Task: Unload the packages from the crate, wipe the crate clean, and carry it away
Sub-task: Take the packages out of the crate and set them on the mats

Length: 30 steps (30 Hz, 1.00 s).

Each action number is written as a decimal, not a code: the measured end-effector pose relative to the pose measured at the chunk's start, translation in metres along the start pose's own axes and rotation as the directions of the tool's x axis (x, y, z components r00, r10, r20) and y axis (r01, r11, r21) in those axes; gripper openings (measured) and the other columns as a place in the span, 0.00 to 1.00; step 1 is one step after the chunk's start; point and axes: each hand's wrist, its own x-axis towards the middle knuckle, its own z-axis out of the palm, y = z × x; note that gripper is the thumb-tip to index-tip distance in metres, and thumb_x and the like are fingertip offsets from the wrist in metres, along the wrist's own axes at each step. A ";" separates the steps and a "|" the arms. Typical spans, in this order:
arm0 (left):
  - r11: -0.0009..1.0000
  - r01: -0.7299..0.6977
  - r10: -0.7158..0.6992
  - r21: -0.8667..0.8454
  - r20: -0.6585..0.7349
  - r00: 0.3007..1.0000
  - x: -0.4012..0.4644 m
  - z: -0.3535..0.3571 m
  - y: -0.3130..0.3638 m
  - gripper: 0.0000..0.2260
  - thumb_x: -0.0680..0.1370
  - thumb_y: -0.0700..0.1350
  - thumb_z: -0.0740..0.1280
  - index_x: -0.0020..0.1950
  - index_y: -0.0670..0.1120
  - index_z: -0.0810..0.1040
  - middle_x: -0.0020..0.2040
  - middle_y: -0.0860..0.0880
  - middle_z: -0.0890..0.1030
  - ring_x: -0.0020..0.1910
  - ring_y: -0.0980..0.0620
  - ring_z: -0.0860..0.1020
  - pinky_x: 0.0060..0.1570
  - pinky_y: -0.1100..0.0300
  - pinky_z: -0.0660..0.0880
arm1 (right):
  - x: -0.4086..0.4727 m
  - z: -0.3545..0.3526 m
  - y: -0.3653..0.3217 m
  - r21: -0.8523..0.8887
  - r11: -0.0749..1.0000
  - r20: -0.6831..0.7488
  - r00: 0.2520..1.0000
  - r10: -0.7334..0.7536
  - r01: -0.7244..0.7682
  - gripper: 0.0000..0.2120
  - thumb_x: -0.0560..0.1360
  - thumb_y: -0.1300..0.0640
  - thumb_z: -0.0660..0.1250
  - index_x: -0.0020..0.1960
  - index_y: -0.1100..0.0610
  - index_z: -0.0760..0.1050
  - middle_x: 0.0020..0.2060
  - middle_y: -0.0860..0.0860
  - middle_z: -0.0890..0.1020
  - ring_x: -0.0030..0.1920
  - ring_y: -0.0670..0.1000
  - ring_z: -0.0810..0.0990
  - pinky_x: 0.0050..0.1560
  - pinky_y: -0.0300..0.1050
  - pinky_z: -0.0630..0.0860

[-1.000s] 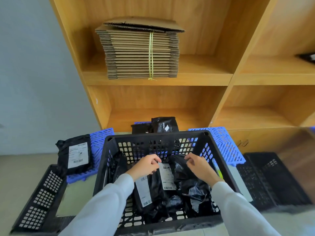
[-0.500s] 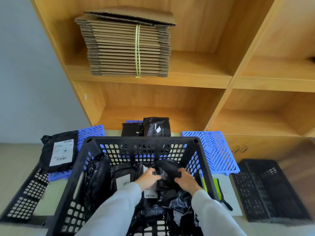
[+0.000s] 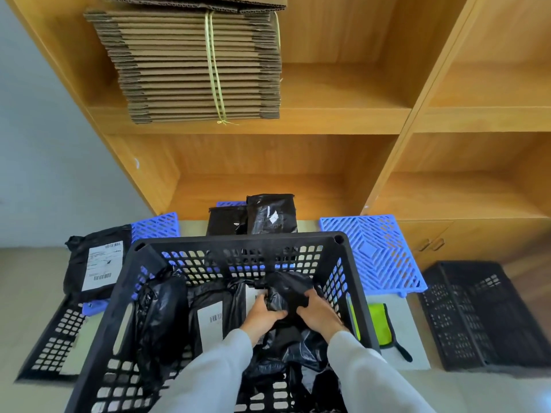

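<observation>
Both my hands are inside the black perforated plastic crate [image 3: 238,251], left hand [image 3: 262,315] and right hand [image 3: 320,315] each with its grip curled around the same crumpled black plastic mailer package [image 3: 287,289] near the far wall. More black mailers lie beneath, one with a white barcode label [image 3: 210,324]. Risk, as I judge it: the slick film slips, or a loose fold snags a neighbouring bag and drags it up

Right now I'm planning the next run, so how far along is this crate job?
Early. Three packages already lie outside. Both hands, left hand and right hand, grip a black package inside the crate; more bags remain. Wiping with the green cloth and carrying are undone.
</observation>
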 end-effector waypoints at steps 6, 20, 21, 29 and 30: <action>0.980 0.053 -0.040 -0.191 0.074 0.997 -0.018 -0.020 0.002 0.27 0.66 0.44 0.82 0.62 0.48 0.78 0.53 0.48 0.87 0.52 0.47 0.86 0.57 0.49 0.82 | -0.023 -0.012 -0.016 -0.039 0.999 0.105 0.994 -0.029 0.034 0.28 0.80 0.47 0.63 0.77 0.51 0.63 0.69 0.55 0.74 0.66 0.56 0.75 0.62 0.47 0.73; 0.969 -0.247 0.244 -0.006 0.174 0.954 -0.092 -0.071 0.001 0.36 0.73 0.73 0.66 0.79 0.65 0.62 0.77 0.61 0.64 0.76 0.53 0.66 0.73 0.49 0.70 | -0.102 0.025 -0.073 0.699 0.714 0.180 0.958 -0.221 0.033 0.43 0.71 0.26 0.64 0.78 0.49 0.65 0.72 0.45 0.70 0.76 0.51 0.65 0.70 0.47 0.63; 0.962 -0.274 0.269 -0.006 0.211 0.940 -0.095 -0.073 0.000 0.32 0.77 0.71 0.63 0.79 0.66 0.61 0.78 0.61 0.63 0.76 0.52 0.68 0.71 0.49 0.73 | -0.101 0.028 -0.070 0.723 0.689 0.154 0.964 -0.216 0.039 0.46 0.71 0.27 0.67 0.79 0.51 0.62 0.74 0.47 0.68 0.76 0.52 0.65 0.70 0.48 0.64; 0.850 -0.472 0.419 0.235 0.242 0.875 -0.108 -0.110 -0.014 0.23 0.85 0.48 0.63 0.79 0.62 0.65 0.76 0.57 0.69 0.70 0.57 0.73 0.68 0.59 0.72 | -0.109 0.056 -0.064 0.755 0.629 -0.064 0.976 -0.210 0.185 0.15 0.76 0.61 0.73 0.62 0.60 0.80 0.51 0.54 0.87 0.51 0.54 0.87 0.51 0.49 0.82; 0.843 -0.471 0.433 0.258 0.193 0.880 -0.108 -0.114 -0.014 0.23 0.84 0.46 0.64 0.79 0.60 0.65 0.73 0.54 0.73 0.64 0.58 0.76 0.61 0.63 0.75 | -0.109 0.057 -0.064 0.757 0.626 -0.096 0.980 -0.175 0.186 0.14 0.75 0.62 0.73 0.61 0.61 0.81 0.50 0.54 0.87 0.49 0.54 0.87 0.50 0.49 0.83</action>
